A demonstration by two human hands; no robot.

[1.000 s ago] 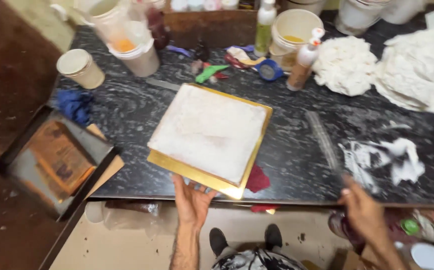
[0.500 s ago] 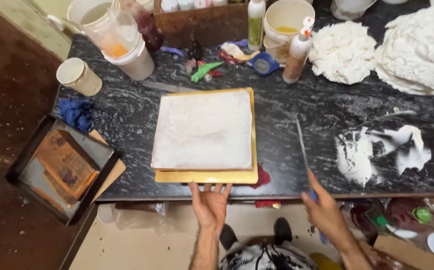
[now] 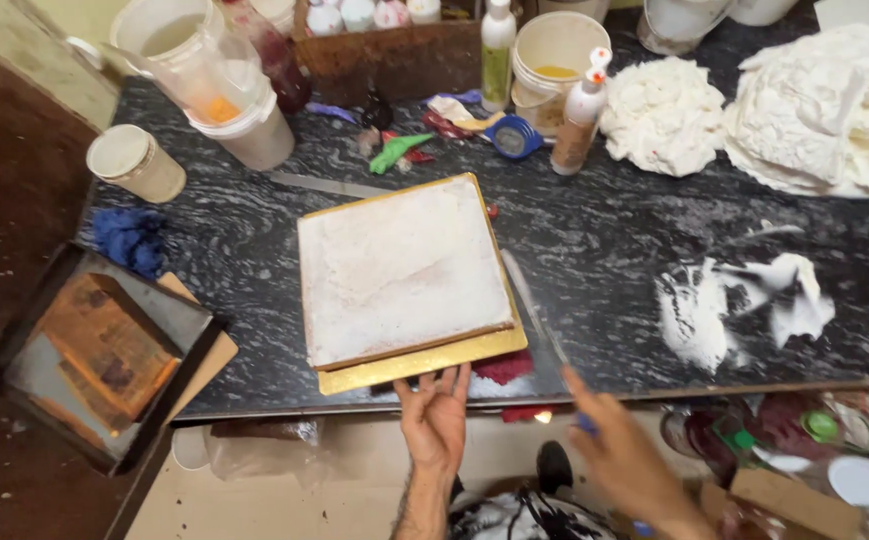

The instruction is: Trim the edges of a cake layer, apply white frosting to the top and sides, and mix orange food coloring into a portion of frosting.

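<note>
Left hand (image 3: 437, 420), fingers spread flat and gripping nothing, steadies the gold board (image 3: 425, 362) under the white cake (image 3: 400, 268) mid-counter, right hand (image 3: 623, 462) closed round a long knife (image 3: 533, 302) beside it — prob. smoothing, next needs a level stroke.

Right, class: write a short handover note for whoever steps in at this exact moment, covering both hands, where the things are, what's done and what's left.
Left hand: open, fingertips at the near edge of the gold board, no grip closed.
Right hand: closed on the handle of a long spatula, blade lying on the dark counter beside the board.
Square white-coated cake sits on the board, near the counter's front edge.
Done: top coated, thinly, with brownish patches showing through.
Left: the sides look uncovered. White cream smear lies to the right.
</note>
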